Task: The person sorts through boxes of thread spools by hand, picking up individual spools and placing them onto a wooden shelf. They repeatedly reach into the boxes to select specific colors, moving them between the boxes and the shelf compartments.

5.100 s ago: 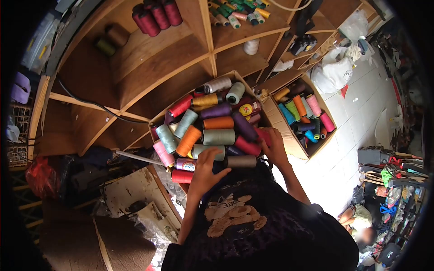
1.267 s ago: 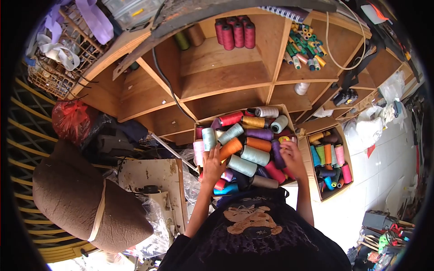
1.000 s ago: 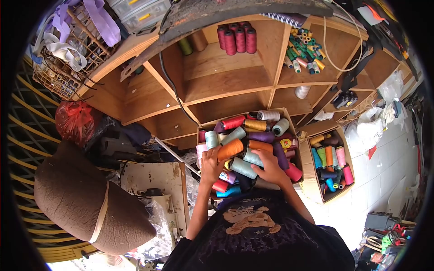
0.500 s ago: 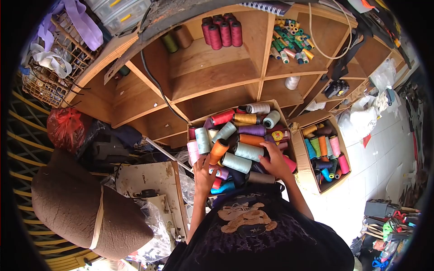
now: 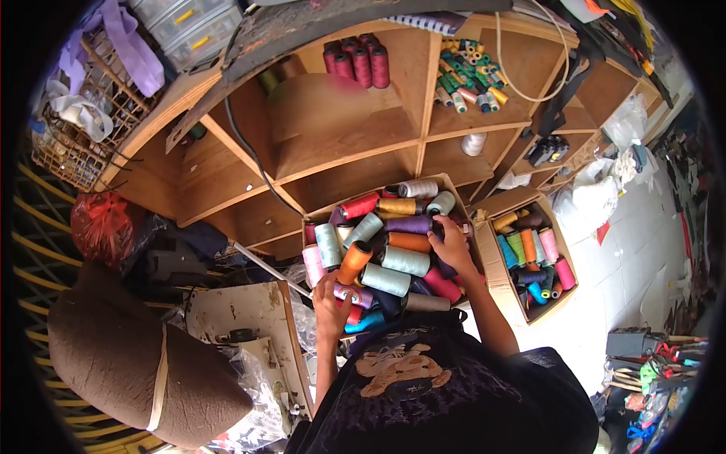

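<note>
A cardboard box [image 5: 448, 181] full of large thread spools stands before me. My left hand [image 5: 330, 306] is at its near left corner, fingers apart, beside a tilted orange spool [image 5: 354, 262] and touching a purple spool with a round label [image 5: 349, 293]. My right hand [image 5: 452, 246] is at the box's right side, its fingers bent round a dark spool that they mostly hide. Next to those fingers lies a purple spool [image 5: 408, 225]. Pale green spools [image 5: 386, 279] and a grey one [image 5: 427, 303] lie between my hands.
A smaller box [image 5: 495, 284] of spools stands at the right. Behind is a wooden shelf [image 5: 348, 155] with dark red spools [image 5: 361, 64] and small mixed spools [image 5: 469, 76]. At the left are a brown bundle [image 5: 144, 356] and a worn white board [image 5: 242, 306].
My right hand has moved up towards the purple spool, and pink and dark spools show where it was. My left hand has shifted slightly down from the orange spool. The view has turned slightly.
</note>
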`<state>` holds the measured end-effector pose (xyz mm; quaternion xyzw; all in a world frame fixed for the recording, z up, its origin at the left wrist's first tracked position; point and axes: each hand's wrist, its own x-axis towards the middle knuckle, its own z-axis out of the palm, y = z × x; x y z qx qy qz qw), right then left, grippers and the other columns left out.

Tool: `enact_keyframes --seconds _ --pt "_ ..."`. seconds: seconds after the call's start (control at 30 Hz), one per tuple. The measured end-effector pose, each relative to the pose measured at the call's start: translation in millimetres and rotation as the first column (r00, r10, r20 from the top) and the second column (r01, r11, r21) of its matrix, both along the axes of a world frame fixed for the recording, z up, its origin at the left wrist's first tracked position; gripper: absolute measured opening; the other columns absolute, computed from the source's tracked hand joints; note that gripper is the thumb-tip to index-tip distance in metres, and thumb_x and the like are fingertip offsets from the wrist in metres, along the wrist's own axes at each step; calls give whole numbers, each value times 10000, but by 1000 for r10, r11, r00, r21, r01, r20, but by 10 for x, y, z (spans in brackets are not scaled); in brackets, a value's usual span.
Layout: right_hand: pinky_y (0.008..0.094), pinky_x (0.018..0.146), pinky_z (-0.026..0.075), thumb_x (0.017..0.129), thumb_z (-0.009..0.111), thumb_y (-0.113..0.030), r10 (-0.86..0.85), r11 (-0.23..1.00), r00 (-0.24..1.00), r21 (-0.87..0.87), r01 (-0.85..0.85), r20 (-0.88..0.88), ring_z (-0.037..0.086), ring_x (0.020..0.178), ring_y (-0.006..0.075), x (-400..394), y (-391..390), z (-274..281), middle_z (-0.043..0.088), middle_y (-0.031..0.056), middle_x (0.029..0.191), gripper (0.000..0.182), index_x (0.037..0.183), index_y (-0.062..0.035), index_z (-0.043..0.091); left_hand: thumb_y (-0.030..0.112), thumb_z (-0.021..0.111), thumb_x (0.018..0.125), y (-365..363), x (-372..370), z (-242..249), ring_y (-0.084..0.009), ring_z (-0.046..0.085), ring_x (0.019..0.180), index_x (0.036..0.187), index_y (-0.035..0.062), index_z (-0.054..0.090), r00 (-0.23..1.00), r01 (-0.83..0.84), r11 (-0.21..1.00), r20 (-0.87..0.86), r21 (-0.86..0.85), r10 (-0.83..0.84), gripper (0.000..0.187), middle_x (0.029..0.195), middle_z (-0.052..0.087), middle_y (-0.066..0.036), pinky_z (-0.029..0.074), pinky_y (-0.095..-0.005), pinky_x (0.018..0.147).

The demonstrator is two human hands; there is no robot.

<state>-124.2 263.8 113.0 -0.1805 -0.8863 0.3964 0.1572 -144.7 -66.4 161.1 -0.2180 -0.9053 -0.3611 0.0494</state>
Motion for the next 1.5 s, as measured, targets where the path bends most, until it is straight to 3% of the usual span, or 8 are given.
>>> enact_keyframes --seconds 0.37,0.47,0.6,0.73,0.77,0.9,1.13,1.5 --pt "405 825 492 808 633 -102 -230 973 960 -9 231 -161 633 947 327 570 763 -153 626 218 1001 343 1126 0 552 94 726 776 -193 14 -33 -383 535 1111 1257 -1 534 996 -26 999 86 34 23 526 1176 575 -200 426 -440 972" --pt "374 768 515 818 639 -112 -244 957 964 -189 221 -107 666 887 299 496 899 -267 650 190 962 359 1147 -4 543 89 727 778 -219 -73 25 -387 539 1099 1239 -3 526 998 11 999 62 32 -13 511 1175 578 -197 433 -448 949" --pt "325 817 512 854 572 -63 -135 987 979 -109 119 -155 657 900 224 202 918 -239 664 128 955 271 1116 2 587 64 711 773 -237 -133 131 -389 525 1117 1267 3 509 998 -22 999 51 32 21 537 1178 573 -204 426 -454 957" --pt "376 847 506 834 604 -104 103 994 994 24 -103 26 659 946 288 -49 995 -330 678 167 1006 313 1140 -39 618 61 712 762 -272 -114 95 -392 531 1109 1275 -1 510 998 -50 998 34 32 49 554 1173 574 -209 430 -452 956" --pt "430 949 465 841 601 -241 151 975 927 100 -196 345 622 1047 342 -133 1021 -223 650 183 1149 410 1222 -90 609 61 712 761 -274 -97 86 -393 531 1108 1274 0 512 998 -46 999 50 27 45 554 1171 575 -210 431 -451 957" --pt "463 1107 320 866 419 -545 115 919 616 152 -364 779 461 1264 401 -443 1029 -138 506 172 1386 607 1326 -177 567 59 713 755 -294 -8 21 -393 538 1095 1262 5 523 995 -31 999 96 30 28 544 1158 582 -210 435 -451 950" --pt "465 1120 300 815 378 -725 147 867 357 54 -496 923 393 1342 385 -697 1081 -246 471 191 1414 851 1369 -92 511 61 723 746 -337 56 -14 -382 552 1071 1211 16 560 996 -40 997 88 59 35 494 1142 583 -200 441 -444 943" --pt "409 915 468 673 739 -510 149 987 853 -23 -159 500 592 1076 379 -57 1128 45 628 259 1102 779 1180 52 555 62 728 741 -410 -4 -103 -368 556 1063 1180 21 584 998 -6 999 56 38 4 464 1135 584 -189 450 -439 933"
